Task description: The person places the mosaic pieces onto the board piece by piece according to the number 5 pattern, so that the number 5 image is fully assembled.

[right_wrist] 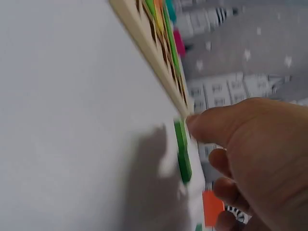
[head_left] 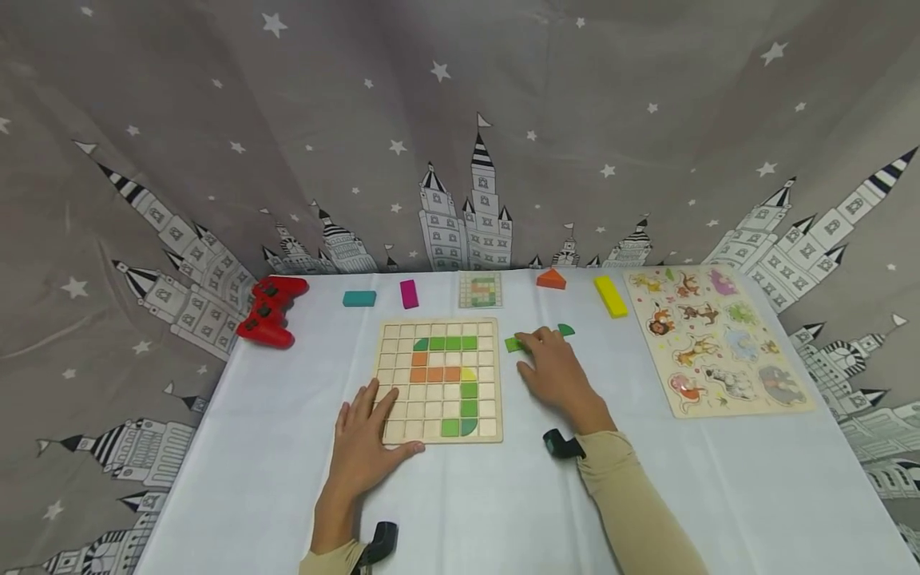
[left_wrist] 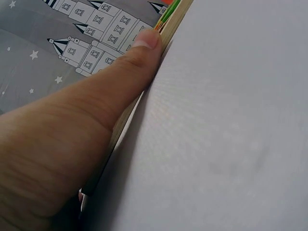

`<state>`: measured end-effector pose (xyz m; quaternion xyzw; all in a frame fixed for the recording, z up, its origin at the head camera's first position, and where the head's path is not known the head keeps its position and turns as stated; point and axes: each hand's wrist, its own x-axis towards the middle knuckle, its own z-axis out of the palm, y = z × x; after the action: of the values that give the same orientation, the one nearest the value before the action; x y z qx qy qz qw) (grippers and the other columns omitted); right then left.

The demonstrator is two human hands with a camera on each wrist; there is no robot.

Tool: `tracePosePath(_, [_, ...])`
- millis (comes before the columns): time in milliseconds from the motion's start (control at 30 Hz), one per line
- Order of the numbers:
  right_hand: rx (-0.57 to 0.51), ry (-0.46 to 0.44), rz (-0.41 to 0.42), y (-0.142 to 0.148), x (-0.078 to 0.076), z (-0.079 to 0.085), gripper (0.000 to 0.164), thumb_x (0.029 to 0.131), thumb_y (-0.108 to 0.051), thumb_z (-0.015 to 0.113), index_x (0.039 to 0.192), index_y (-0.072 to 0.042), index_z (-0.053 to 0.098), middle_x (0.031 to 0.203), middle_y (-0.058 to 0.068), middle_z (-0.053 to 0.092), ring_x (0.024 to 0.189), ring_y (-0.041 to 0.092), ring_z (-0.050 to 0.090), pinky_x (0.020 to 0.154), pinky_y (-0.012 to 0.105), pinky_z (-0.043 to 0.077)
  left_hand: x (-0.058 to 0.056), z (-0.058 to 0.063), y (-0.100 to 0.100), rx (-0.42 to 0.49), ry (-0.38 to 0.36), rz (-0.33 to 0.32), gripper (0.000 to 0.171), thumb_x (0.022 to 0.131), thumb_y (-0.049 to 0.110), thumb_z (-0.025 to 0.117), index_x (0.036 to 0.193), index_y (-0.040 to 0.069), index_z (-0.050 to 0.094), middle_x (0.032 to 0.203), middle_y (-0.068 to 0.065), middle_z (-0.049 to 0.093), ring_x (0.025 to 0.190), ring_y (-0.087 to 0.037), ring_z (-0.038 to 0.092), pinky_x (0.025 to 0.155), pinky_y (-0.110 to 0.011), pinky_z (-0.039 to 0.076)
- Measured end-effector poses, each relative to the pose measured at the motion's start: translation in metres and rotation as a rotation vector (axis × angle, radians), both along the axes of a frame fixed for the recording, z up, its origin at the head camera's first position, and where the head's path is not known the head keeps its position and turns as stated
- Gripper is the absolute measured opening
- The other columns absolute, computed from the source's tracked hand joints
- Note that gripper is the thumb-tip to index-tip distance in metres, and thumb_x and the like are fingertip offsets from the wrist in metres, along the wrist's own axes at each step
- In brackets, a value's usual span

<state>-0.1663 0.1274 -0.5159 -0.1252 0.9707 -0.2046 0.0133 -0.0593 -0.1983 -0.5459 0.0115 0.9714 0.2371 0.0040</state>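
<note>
A square wooden grid board (head_left: 485,427) lies on the white table, with green, orange and yellow tiles set in its cells in a winding line. My left hand (head_left: 366,443) rests on the board's lower left corner, fingers spread over it. In the left wrist view, its thumb (left_wrist: 130,65) lies along the board's edge. Just right of the board, my right hand (head_left: 557,371) hovers over green tiles (head_left: 512,344), index fingertip right at one. Two of these tiles (right_wrist: 184,166) show end to end in the right wrist view, near the thumb tip. Beyond the hand sits a dark green rounded tile (head_left: 566,329).
Behind the board is a small pattern card (head_left: 466,291). A red game controller (head_left: 273,311), teal block (head_left: 359,299) and magenta block (head_left: 409,294) lie left of it. An orange triangle block (head_left: 551,279), yellow block (head_left: 610,296) and animal puzzle board (head_left: 707,403) are on the right.
</note>
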Motion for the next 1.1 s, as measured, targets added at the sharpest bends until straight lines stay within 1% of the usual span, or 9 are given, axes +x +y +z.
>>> tracePosePath(100, [0.016,-0.042,-0.031,0.008,-0.014,-0.001,0.047,0.098,-0.023,0.066,0.144,-0.017,0.058,0.130,0.011,0.058,0.117,0.029,0.054,0.101,0.046,0.051,0.000,0.000,0.000,0.009,0.001,0.006,0.111,0.068,0.068,0.083,0.158,0.019,0.040,0.170,-0.016,0.019,0.158,-0.040,0.014,0.126,-0.063,0.006])
tracePosePath(167, [0.015,-0.070,-0.048,0.011,-0.018,-0.002,0.043,0.099,-0.023,0.065,0.141,-0.016,0.061,0.129,0.012,0.058,0.118,0.030,0.055,0.102,0.047,0.051,0.000,0.000,-0.001,0.009,-0.001,-0.001,0.113,0.068,0.068,0.082,0.159,0.018,0.038,0.170,-0.016,0.019,0.158,-0.041,0.014,0.126,-0.063,0.007])
tracePosePath(267, [0.017,-0.096,-0.070,0.012,-0.020,-0.002,0.036,0.099,-0.025,0.067,0.134,-0.015,0.066,0.126,0.011,0.059,0.119,0.030,0.055,0.103,0.046,0.051,0.000,0.001,-0.002,0.012,-0.007,-0.013,0.113,0.069,0.067,0.083,0.159,0.017,0.036,0.170,-0.017,0.019,0.157,-0.041,0.015,0.126,-0.063,0.007])
tracePosePath(367, [0.008,-0.085,-0.075,0.012,-0.018,-0.002,0.032,0.099,-0.027,0.068,0.128,-0.013,0.068,0.123,0.011,0.060,0.118,0.030,0.055,0.105,0.046,0.050,0.001,0.002,-0.005,0.021,0.000,-0.015,0.111,0.069,0.064,0.084,0.158,0.016,0.038,0.170,-0.017,0.021,0.157,-0.040,0.017,0.127,-0.062,0.008])
tracePosePath(533, [0.019,-0.044,-0.074,0.011,-0.014,-0.004,0.032,0.099,-0.028,0.067,0.124,-0.008,0.068,0.116,0.012,0.060,0.115,0.029,0.055,0.103,0.045,0.050,0.003,0.002,-0.008,0.026,0.022,-0.029,0.107,0.071,0.061,0.084,0.156,0.013,0.041,0.168,-0.018,0.024,0.156,-0.041,0.020,0.127,-0.061,0.009])
tracePosePath(667, [0.029,-0.017,-0.073,0.011,-0.010,-0.007,0.032,0.100,-0.029,0.067,0.122,-0.006,0.069,0.113,0.011,0.060,0.110,0.028,0.054,0.098,0.044,0.050,0.002,0.000,-0.008,0.027,0.024,-0.039,0.106,0.073,0.063,0.082,0.156,0.013,0.041,0.168,-0.018,0.025,0.156,-0.041,0.020,0.126,-0.061,0.010])
tracePosePath(767, [0.012,-0.009,-0.070,0.010,-0.005,-0.008,0.033,0.099,-0.030,0.067,0.121,-0.005,0.069,0.111,0.011,0.060,0.105,0.027,0.054,0.093,0.043,0.050,0.003,-0.001,-0.008,0.025,0.021,-0.041,0.105,0.073,0.063,0.082,0.156,0.013,0.041,0.169,-0.018,0.024,0.156,-0.041,0.019,0.126,-0.061,0.009])
tracePosePath(900, [-0.021,-0.002,-0.064,0.005,0.001,-0.007,0.033,0.099,-0.031,0.067,0.120,-0.006,0.069,0.110,0.010,0.060,0.102,0.025,0.053,0.090,0.040,0.049,0.003,-0.002,-0.008,0.038,0.036,-0.044,0.099,0.074,0.059,0.083,0.153,0.013,0.046,0.168,-0.019,0.025,0.156,-0.042,0.020,0.126,-0.062,0.010])
tracePosePath(1100, [-0.086,0.036,-0.024,-0.011,0.018,0.001,0.030,0.095,-0.031,0.070,0.115,-0.008,0.071,0.104,0.005,0.060,0.094,0.021,0.049,0.079,0.033,0.043,0.004,0.000,-0.009,0.070,0.054,-0.052,0.093,0.075,0.055,0.084,0.150,0.013,0.051,0.168,-0.020,0.024,0.155,-0.043,0.021,0.126,-0.062,0.010])
